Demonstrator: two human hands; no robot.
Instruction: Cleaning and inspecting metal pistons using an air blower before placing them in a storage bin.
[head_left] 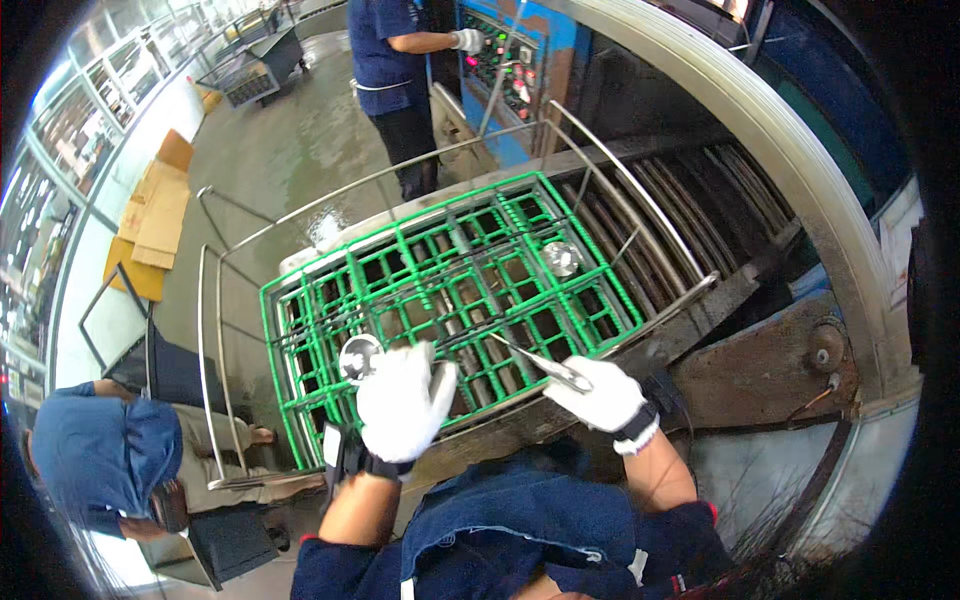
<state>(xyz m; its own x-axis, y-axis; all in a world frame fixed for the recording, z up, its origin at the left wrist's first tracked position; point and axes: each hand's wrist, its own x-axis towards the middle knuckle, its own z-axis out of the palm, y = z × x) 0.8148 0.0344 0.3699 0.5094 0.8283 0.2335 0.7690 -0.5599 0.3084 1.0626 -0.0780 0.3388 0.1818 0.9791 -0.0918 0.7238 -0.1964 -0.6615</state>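
My left hand (405, 402), in a white glove, is over the near left part of a green-coated wire rack (402, 244). Its thumb stands apart from the fingers, which are partly blurred. Right beside those fingers sits a shiny round metal piece (360, 358); whether they touch it I cannot tell. My right hand (600, 396), gloved too, is closed around a slim pointed metal tool (545, 366), its tip toward the middle of the rack. A second shiny round piece (562, 259) sits in the rack's far right part.
A bent metal rail (209, 330) surrounds the rack. Rollers (690, 195) run off to the right. Across the rack, a person (385, 75) reaches a gloved hand to a blue control panel (505, 65). Another person in a blue cap (110, 450) is at lower left. Cardboard (160, 212) leans by the wall.
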